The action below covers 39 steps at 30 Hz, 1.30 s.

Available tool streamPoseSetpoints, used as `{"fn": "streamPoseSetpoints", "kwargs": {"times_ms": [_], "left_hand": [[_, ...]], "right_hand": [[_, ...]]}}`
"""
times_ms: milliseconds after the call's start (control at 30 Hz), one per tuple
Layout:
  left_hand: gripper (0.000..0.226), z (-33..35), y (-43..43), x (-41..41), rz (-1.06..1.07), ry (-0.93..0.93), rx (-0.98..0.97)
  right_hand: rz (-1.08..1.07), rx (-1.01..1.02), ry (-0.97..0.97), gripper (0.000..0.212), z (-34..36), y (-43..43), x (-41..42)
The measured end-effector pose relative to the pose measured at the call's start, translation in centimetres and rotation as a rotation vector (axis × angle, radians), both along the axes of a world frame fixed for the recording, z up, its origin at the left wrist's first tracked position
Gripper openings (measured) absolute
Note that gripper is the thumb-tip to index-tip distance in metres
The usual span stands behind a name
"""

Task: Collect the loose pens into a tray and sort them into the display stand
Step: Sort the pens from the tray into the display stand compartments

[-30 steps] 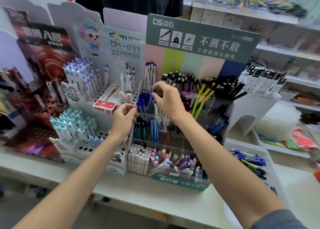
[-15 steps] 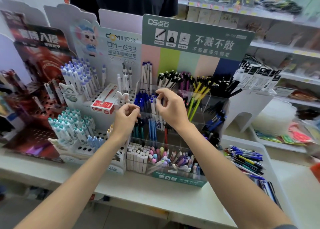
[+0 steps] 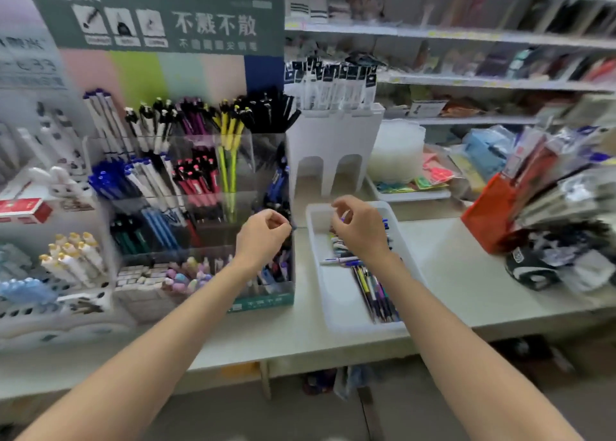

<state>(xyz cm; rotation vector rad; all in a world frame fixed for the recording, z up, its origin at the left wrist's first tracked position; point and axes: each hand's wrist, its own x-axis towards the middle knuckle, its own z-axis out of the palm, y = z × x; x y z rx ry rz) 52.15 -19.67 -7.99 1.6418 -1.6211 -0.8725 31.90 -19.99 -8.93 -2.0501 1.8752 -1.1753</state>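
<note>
The loose pens lie in a heap in the white tray, most of them running lengthwise along its right side, with a white one lying crosswise near the middle. The tray sits on the tabletop just to the right of the stand, close to it but apart.

Your right hand hovers over the far half of the tray, its back towards you. The fingers are curled, with the thumb close to the forefinger. A bit of blue shows by the fingertips, but through the blur you cannot tell whether they pinch a pen or it simply lies behind them.

Your left hand is in front of the stand's right-hand compartments, near its right edge. Its fingers are curled in with the thumb against the forefinger, and no pen shows in them.

The stand is a clear, tiered case under a green header sign. Its compartments hold upright pens in groups: blue-capped ones on the left, then white and black, red, yellow and black. Small pastel pieces fill the lowest front row.

Behind the tray stands a white rack of packaged pens. To the left of the stand is a white holder with more pens, and a red box behind it. At the right end of the tabletop there is an orange box among packaged goods. Blurred shelves run along the back.
</note>
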Motion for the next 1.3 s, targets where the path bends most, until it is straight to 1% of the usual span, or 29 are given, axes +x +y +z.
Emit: {"fn": "streamPoseSetpoints", "kwargs": {"times_ms": [33,67,133,233,300,333,433,467,500,567,633,700,767,833,900,933,1033,1067,1200,1300], "left_hand": [[0.009,-0.2,0.2,-1.5,0.067,-0.127,-0.042],[0.009,-0.3,0.4,-2.8,0.148,-0.209,-0.096],[0.007,-0.3,0.9,-4.7,0.250,-0.246,-0.166],[0.007,-1.0,1.8,-7.7,0.305,-0.270,-0.161],[0.007,-2.2,2.0,-10.6,0.262,-0.268,-0.111],[0.007,-3.3,2.1,-12.2,0.216,-0.238,-0.054],[0.007,-7.9,2.4,-16.7,0.104,-0.134,0.186],[0.011,-9.3,2.6,-17.9,0.092,-0.128,0.256],[0.021,-10.6,2.9,-18.8,0.085,-0.145,0.320],[0.048,-12.6,3.4,-20.2,0.067,-0.175,0.454],[0.076,-13.9,3.4,-21.3,0.070,-0.227,0.551],[0.097,-15.3,2.9,-22.3,0.071,-0.311,0.555],[0.109,-16.1,2.7,-23.3,0.075,-0.353,0.537],[0.107,-16.0,2.6,-24.2,0.094,-0.330,0.551],[0.097,-16.1,2.4,-24.8,0.100,-0.302,0.576],[0.089,-16.2,2.3,-24.9,0.100,-0.294,0.574],[0.054,-16.6,2.2,-24.8,0.120,-0.234,0.559],[0.050,-16.5,2.3,-24.8,0.125,-0.200,0.561],[0.045,-16.1,2.5,-24.8,0.107,-0.127,0.602],[0.048,-16.4,2.8,-24.8,0.071,-0.162,0.579]], "right_hand": [[-0.026,0.062,0.007,0.010,-0.8,0.3,-2.2],[-0.047,0.132,0.020,0.011,-1.6,0.6,-4.3],[-0.059,0.246,0.047,0.013,-3.1,1.2,-8.3],[-0.015,0.337,0.058,0.012,-4.9,2.0,-13.0],[0.034,0.385,0.076,0.012,-6.2,2.4,-15.1],[0.063,0.396,0.088,0.012,-6.9,2.5,-16.0],[0.128,0.383,0.167,0.018,-9.3,3.1,-18.4],[0.138,0.384,0.185,0.022,-10.1,3.4,-19.1],[0.149,0.388,0.186,0.026,-10.8,3.8,-19.7],[0.182,0.402,0.171,0.037,-12.2,4.8,-20.6],[0.224,0.396,0.131,0.043,-13.3,5.6,-20.9],[0.239,0.352,0.034,0.043,-13.9,6.1,-20.9],[0.231,0.317,-0.027,0.041,-14.2,6.2,-20.9],[0.228,0.310,-0.044,0.040,-14.5,6.1,-21.0],[0.221,0.317,-0.059,0.039,-14.9,6.2,-21.1],[0.215,0.317,-0.062,0.039,-15.0,6.3,-21.1],[0.196,0.326,-0.067,0.038,-15.3,6.2,-21.1],[0.189,0.330,-0.061,0.038,-15.4,6.2,-21.1],[0.170,0.337,-0.037,0.039,-15.8,6.1,-21.1],[0.162,0.335,-0.029,0.039,-15.9,6.1,-21.1]]}}
